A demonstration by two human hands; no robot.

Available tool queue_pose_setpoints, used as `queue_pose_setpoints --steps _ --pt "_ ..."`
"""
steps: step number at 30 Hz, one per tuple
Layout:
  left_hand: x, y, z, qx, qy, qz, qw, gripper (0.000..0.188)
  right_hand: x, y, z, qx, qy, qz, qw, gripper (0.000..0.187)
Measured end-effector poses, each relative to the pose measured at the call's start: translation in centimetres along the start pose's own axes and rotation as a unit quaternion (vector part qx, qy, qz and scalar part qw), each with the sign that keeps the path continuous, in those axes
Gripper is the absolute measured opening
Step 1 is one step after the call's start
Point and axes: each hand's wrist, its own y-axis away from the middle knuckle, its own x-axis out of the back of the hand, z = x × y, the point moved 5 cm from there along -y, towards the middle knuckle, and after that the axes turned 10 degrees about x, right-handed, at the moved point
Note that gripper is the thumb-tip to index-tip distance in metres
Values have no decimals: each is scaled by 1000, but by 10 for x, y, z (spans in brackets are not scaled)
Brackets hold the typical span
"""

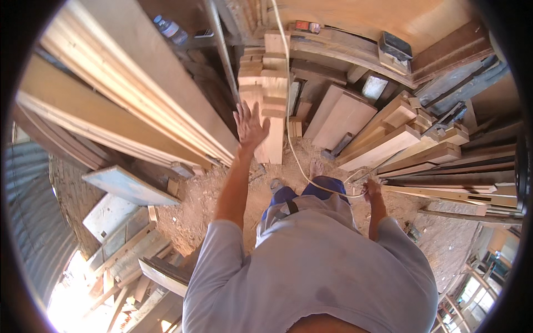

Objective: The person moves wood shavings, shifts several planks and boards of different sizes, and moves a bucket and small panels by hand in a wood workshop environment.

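Note:
My left hand [251, 129], its fingers spread, is stretched out at the left edge of a stack of pale cut timber blocks [272, 130]. Whether the palm presses on the wood cannot be made out. Low on the right, my right hand [373, 190] is closed on a cream-coloured cord [300, 171]. From that hand the cord loops past my legs and rises along the stack's right side to the top of the view. A short end of it curls beside the fingers.
Long boards [139, 83] lean on the left beside a metal pipe [223, 50]. Cut planks [383, 147] crowd the right. A plastic bottle [171, 30] and a black box [395, 45] lie farther back. Sawdust [194, 205] covers the floor around my feet.

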Motion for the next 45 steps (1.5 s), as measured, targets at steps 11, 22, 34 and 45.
queue_pose_setpoints --steps 11,22,34,45 --pt "-104 511 -267 357 209 -465 782 61 -81 57 22 9 1 -27 1000 8" --pt "-98 472 -296 330 134 -309 882 36 -93 62 52 25 92 -48 994 15" --pt "-117 448 -223 348 178 -471 791 51 -7 90 52 18 86 7 996 11" --pt "-113 425 -251 330 217 -299 869 24 -36 84 45 6 41 -8 999 10"
